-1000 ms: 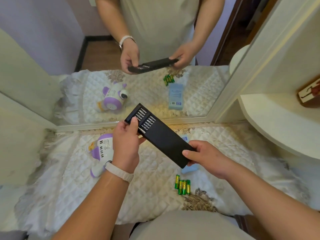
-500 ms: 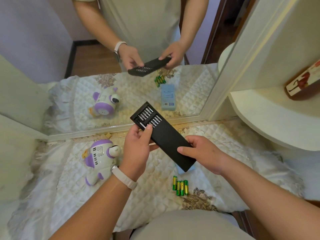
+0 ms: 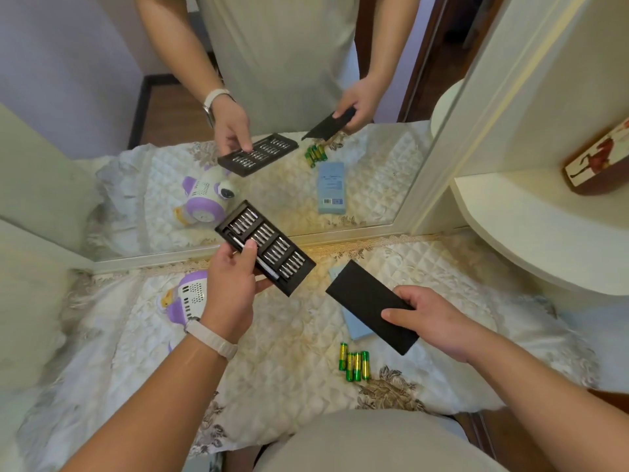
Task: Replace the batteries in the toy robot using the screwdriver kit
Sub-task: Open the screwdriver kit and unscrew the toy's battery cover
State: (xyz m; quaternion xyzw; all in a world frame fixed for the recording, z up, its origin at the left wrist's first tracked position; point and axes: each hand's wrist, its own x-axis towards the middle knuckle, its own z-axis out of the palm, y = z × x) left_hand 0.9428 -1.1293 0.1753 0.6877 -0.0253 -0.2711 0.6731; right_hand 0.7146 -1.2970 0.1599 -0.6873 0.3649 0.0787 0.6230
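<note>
My left hand (image 3: 231,284) grips the black inner tray (image 3: 272,247) of the screwdriver kit, thumb on top; rows of silver bits and a slim driver handle lie exposed in it. To the right, my right hand (image 3: 432,321) holds the empty black sleeve (image 3: 367,304), fully apart from the tray. The white and purple toy robot (image 3: 187,296) lies on the quilted cloth left of my left wrist, partly hidden by it. Several green and gold batteries (image 3: 354,365) lie side by side below the sleeve.
A pale blue flat box (image 3: 354,327) lies under the sleeve. A mirror (image 3: 306,185) stands along the back edge and repeats the scene. A cream rounded shelf (image 3: 531,233) juts in at the right, with a small picture box (image 3: 599,161) on it.
The tray has slid fully out of the sleeve. My left hand carried the tray up and left, my right hand drew the sleeve down and right. The camera view also shifted.
</note>
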